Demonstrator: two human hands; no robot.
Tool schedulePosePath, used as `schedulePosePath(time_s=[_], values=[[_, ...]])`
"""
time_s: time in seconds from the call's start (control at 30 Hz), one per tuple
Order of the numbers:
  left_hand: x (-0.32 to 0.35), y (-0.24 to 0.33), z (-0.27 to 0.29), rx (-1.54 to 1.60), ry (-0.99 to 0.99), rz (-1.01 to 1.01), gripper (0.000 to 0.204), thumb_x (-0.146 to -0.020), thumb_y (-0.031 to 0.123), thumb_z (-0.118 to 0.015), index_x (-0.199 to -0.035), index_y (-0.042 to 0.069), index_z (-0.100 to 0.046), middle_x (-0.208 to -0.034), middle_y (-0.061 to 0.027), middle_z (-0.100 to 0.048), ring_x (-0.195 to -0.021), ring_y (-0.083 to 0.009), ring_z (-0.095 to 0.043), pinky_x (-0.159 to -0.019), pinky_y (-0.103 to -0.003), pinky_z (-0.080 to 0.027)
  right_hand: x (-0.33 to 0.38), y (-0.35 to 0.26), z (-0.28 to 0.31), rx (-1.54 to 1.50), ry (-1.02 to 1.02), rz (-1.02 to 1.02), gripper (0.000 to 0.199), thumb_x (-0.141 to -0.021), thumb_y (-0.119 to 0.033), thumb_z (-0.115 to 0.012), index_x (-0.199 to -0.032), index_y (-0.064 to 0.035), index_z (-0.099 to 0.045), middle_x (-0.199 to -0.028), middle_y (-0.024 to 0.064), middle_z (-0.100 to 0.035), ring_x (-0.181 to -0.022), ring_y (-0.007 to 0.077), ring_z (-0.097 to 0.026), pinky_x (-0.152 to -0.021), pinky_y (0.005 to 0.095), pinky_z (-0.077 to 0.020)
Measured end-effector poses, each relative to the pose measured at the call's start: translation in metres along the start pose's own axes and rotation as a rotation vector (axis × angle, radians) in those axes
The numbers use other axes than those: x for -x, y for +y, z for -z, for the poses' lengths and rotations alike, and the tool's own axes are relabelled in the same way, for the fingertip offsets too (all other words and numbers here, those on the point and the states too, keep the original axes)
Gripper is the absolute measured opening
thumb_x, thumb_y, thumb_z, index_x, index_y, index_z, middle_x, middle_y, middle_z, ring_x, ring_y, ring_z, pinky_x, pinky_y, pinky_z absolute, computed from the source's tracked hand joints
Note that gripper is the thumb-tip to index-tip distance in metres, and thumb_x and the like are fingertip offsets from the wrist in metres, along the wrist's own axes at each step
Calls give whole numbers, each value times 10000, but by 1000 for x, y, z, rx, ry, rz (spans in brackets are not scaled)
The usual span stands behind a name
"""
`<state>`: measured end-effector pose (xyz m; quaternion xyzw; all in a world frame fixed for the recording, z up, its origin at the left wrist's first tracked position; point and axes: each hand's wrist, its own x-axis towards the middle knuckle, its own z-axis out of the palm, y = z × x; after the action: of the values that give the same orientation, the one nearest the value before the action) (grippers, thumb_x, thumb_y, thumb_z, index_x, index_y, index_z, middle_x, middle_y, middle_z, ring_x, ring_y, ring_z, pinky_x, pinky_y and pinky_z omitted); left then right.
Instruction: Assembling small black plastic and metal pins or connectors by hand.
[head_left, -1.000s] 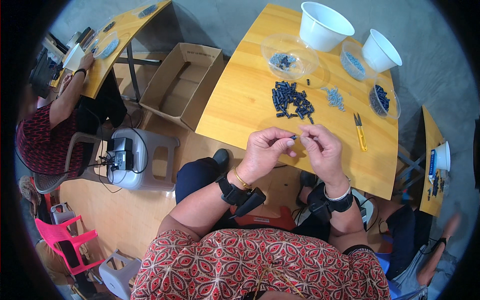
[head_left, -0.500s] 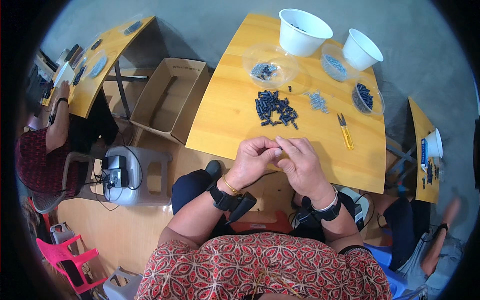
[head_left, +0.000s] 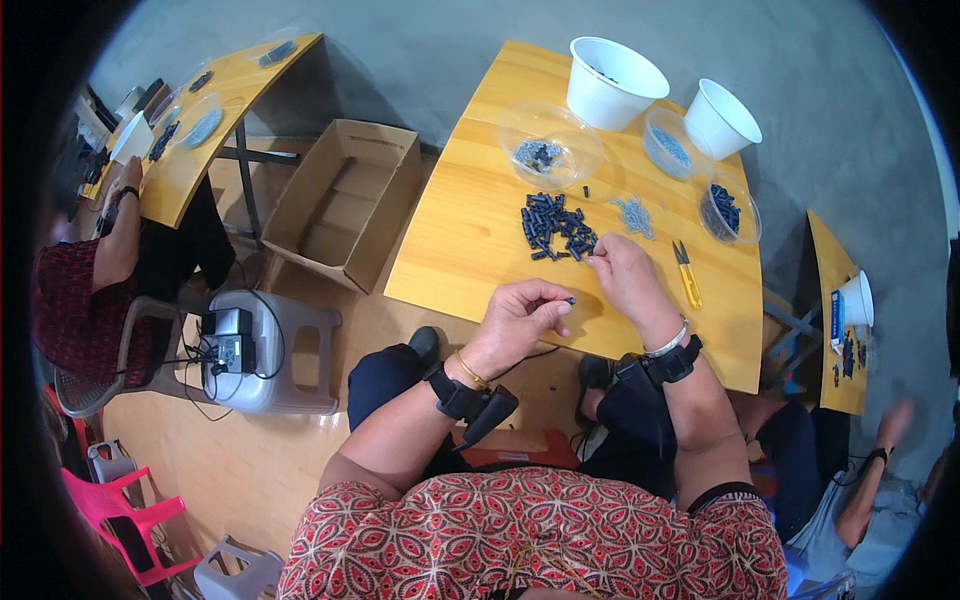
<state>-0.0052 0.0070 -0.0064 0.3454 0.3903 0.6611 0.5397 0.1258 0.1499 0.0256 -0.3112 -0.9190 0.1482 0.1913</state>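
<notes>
My left hand (head_left: 522,322) is closed in a pinch over the table's near edge, with a small black cylindrical part (head_left: 571,300) showing at the fingertips. My right hand (head_left: 634,285) reaches forward, its thumb and fingers drawn together at the near right edge of a pile of black cylindrical parts (head_left: 545,222); whatever is between those fingers is too small to make out. Right of this pile lies a heap of small silvery screws (head_left: 633,216). Yellow-handled thread snips (head_left: 688,278) lie beyond my right wrist, blades pointing away.
Along the table's (head_left: 450,270) far side stand a clear bowl (head_left: 572,172) of mixed parts, two white tubs (head_left: 618,95) (head_left: 722,120), a clear cup (head_left: 668,150) of screws and another (head_left: 745,232) of black parts. A cardboard box (head_left: 345,200) sits left. Co-workers (head_left: 85,290) sit at both sides.
My hands were together at the table's near edge. Now they are apart: the right has moved forward to the black pile, while the left stays near the edge holding a black part.
</notes>
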Motion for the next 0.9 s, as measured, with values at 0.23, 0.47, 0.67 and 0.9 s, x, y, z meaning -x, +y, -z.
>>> schedulePosePath(time_s=[0.23, 0.47, 0.67, 0.9], values=[[0, 0, 4, 77, 32, 33, 126, -859, 47, -576, -957, -29, -600, -841, -63, -617, -698, -151, -624, -649, -251, -522, 8, -6, 8, -123, -33, -138, 87, -805, -54, -567, -833, 8, -513, -758, 147, -592, -658, 283, -577, -624, 336, -459], [-2, 1, 2, 37, 40, 3, 158, -861, 31, -560, -1007, -14, -602, -876, -72, -625, -735, -153, -618, -689, -257, -519, 34, -31, 3, -1459, -97, -240, 42, -873, -40, -535, -912, -23, -534, -768, 42, -583, -665, 101, -555, -605, 231, -462], [-3, 0, 0, 13, 16, -42, 174, -862, 18, -551, -1025, -15, -602, -903, -84, -630, -761, -148, -614, -706, -256, -514, 39, -26, -6, -1620, -121, -284, 74, -858, -51, -567, -920, -22, -539, -777, 61, -593, -670, 112, -562, -616, 234, -473], [-2, 4, -2, -50, 10, -71, 159, -859, 1, -545, -1001, -41, -604, -896, -89, -619, -761, -150, -614, -708, -255, -514, 39, -23, -9, -1582, -152, -257, 99, -844, -66, -594, -920, -25, -547, -773, 65, -597, -659, 116, -558, -603, 237, -468]])
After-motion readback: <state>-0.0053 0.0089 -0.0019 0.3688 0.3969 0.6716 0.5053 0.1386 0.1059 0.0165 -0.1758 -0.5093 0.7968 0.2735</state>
